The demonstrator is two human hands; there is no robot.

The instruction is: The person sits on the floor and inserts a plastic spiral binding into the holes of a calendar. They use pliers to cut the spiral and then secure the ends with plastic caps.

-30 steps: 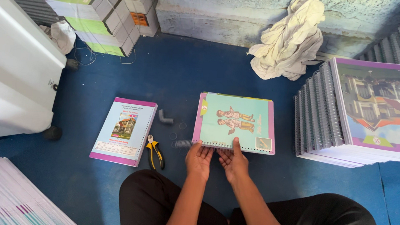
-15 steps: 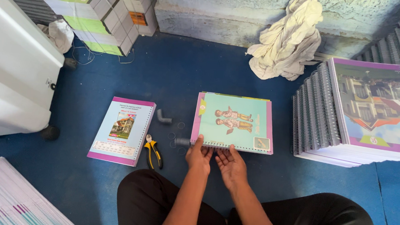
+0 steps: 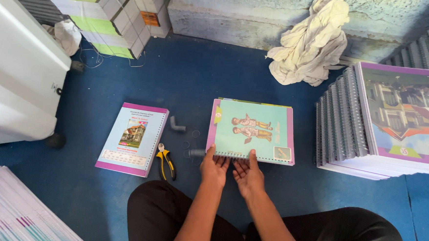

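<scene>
While you sit on the blue floor (image 3: 187, 80), your left hand (image 3: 214, 167) and right hand (image 3: 247, 175), fingers spread, press the booklet (image 3: 251, 130)'s near spiral edge, steadying it flat; pliers (image 3: 166, 161) lie just left.

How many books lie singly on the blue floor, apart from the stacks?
2. The turquoise-covered spiral book lies in front of the person, both hands at its near edge. The purple-bordered book lies to its left, beside the yellow-handled pliers. Others may be hidden under the turquoise one.
</scene>
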